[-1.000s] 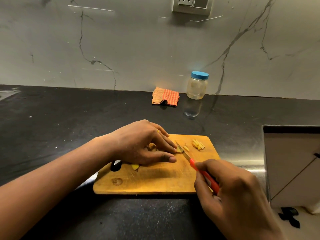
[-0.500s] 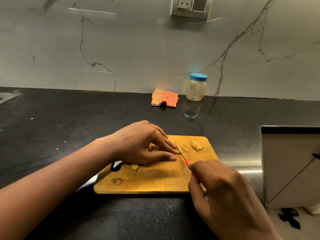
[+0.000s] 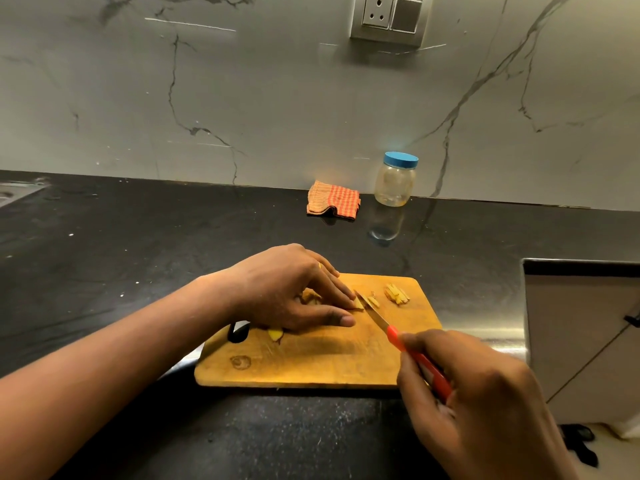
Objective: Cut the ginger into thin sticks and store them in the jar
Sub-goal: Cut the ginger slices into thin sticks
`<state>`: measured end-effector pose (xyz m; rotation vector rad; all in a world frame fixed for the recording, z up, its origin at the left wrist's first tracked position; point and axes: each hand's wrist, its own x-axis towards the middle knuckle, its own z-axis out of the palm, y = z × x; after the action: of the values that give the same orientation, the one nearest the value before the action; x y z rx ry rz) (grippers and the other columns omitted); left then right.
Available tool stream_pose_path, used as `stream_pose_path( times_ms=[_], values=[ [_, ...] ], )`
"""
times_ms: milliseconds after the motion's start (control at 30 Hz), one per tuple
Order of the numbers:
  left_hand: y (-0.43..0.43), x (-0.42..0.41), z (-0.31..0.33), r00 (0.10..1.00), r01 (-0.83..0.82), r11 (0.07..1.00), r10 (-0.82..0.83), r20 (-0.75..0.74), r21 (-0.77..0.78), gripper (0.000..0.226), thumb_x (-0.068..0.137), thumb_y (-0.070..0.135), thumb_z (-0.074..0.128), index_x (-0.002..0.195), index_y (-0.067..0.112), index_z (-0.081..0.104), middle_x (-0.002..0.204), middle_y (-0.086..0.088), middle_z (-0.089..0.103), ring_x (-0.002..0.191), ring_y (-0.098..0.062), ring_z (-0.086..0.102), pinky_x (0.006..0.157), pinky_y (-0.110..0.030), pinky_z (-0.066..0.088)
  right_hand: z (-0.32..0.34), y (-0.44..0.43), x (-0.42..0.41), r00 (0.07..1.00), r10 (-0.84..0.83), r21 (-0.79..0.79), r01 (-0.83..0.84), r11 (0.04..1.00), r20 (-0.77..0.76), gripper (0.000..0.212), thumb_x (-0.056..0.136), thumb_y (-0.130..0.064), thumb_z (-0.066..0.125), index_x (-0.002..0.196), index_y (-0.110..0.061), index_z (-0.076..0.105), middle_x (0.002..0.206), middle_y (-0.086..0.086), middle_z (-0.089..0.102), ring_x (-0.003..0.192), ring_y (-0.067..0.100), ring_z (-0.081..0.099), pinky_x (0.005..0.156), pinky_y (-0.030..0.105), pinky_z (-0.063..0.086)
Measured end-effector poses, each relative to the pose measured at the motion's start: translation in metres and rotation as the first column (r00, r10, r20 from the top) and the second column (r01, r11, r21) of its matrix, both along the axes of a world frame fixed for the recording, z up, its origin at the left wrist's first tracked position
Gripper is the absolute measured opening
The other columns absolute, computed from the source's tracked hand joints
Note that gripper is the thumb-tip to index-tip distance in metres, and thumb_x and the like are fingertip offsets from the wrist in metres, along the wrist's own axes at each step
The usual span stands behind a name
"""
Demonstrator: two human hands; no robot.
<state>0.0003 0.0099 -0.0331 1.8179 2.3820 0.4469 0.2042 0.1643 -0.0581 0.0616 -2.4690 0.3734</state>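
Note:
A wooden cutting board [image 3: 322, 365] lies on the black counter. My left hand [image 3: 291, 292] presses a piece of ginger [image 3: 358, 304] down on the board, fingers laid over it, so most of it is hidden. My right hand [image 3: 481, 407] grips a red-handled knife [image 3: 377, 317], with the blade tip against the ginger by my left fingertips. A small pile of cut ginger sticks [image 3: 397, 293] lies at the board's far right. One loose ginger scrap [image 3: 275, 335] sits below my left palm. The clear jar [image 3: 396, 179] with its blue lid on stands by the wall.
A folded orange checked cloth [image 3: 333, 202] lies left of the jar. The counter's right edge drops beside a white cabinet [image 3: 581, 341]. A sink corner [image 3: 17, 192] shows at far left. A wall socket [image 3: 389, 19] is above.
My right hand pushed the knife forward half a second ago, then drew it back, so the red handle and blade show again. My left hand stayed on the ginger.

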Motion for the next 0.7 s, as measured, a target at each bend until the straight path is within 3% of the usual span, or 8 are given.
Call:
stream_pose_path(
  times_ms=[133,267,467,600,700],
  values=[
    [-0.001,0.000,0.000,1.000,0.008,1.000,-0.008,-0.001,0.010,0.043,0.089,0.058,0.051,0.121,0.035,0.070,0.125,0.024,0.065,0.125,0.004,0.049,0.102,-0.022,0.048,-0.001,0.000,0.000,1.000,-0.001,-0.010,0.001,1.000,0.011,0.020,0.070,-0.010,0.080,0.089,-0.013,0.075,0.070,-0.005,0.066,0.055,0.005,0.060,0.053,0.023,0.054],
    [0.000,-0.001,-0.002,1.000,0.009,1.000,-0.009,-0.003,0.026,0.038,0.091,0.054,0.056,0.120,0.035,0.071,0.123,0.023,0.066,0.125,0.004,0.050,0.102,-0.024,0.048,-0.003,-0.003,-0.001,1.000,-0.023,0.002,0.023,1.000,0.005,0.016,0.073,-0.018,0.068,0.087,-0.015,0.074,0.068,-0.004,0.064,0.053,0.008,0.059,0.052,0.024,0.053],
    [0.002,0.000,-0.002,1.000,0.000,0.999,-0.001,0.014,0.041,0.037,0.091,0.053,0.057,0.118,0.035,0.071,0.121,0.023,0.067,0.122,0.003,0.053,0.100,-0.028,0.050,-0.003,-0.005,-0.013,0.993,-0.028,-0.004,0.029,1.000,0.111,0.019,0.073,-0.013,0.077,0.091,-0.016,0.072,0.071,-0.003,0.065,0.056,0.010,0.060,0.050,0.023,0.054],
    [0.003,0.000,-0.001,0.999,-0.011,1.000,0.012,-0.044,0.027,0.037,0.090,0.056,0.053,0.117,0.038,0.071,0.122,0.025,0.066,0.124,0.002,0.051,0.099,-0.030,0.050,-0.002,-0.001,-0.001,0.996,-0.007,0.007,0.007,1.000,0.090,0.014,0.073,-0.019,0.068,0.086,-0.017,0.072,0.065,-0.006,0.063,0.051,0.007,0.057,0.050,0.018,0.051],
    [0.003,0.001,-0.002,0.995,0.007,1.000,-0.004,-0.101,0.023,0.039,0.091,0.058,0.051,0.116,0.038,0.072,0.123,0.025,0.065,0.126,0.001,0.049,0.096,-0.028,0.051,-0.001,0.000,0.005,0.997,-0.022,0.016,0.021,1.000,0.070,0.014,0.071,-0.017,0.071,0.084,-0.017,0.073,0.063,-0.006,0.062,0.049,0.007,0.056,0.050,0.017,0.047]
  ],
)
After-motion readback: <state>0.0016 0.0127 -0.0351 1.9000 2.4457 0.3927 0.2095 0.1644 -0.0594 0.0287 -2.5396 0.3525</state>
